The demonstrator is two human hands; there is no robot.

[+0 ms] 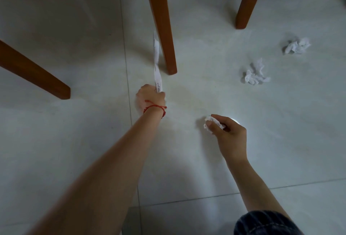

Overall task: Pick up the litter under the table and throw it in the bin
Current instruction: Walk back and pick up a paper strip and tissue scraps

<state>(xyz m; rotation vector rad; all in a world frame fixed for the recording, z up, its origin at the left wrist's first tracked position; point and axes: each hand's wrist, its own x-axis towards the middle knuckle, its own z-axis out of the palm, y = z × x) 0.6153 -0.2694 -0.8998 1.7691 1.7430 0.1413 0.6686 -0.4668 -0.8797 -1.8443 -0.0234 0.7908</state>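
Just left of the brown wooden table leg: long white paper strip; well right, on the pale tiled floor: two crumpled white tissues.

both arms reach forward and down toward the floor. the left arm is stretched out nearly straight, bare to the wrist, where a red string bracelet sits. the left hand is curled into a closed fist, its back toward the viewer, fingers clamped round a paper strip. the right arm is bent, held closer in, a dark striped sleeve at the elbow. the right hand pinches a crumpled tissue between thumb and fingertips.
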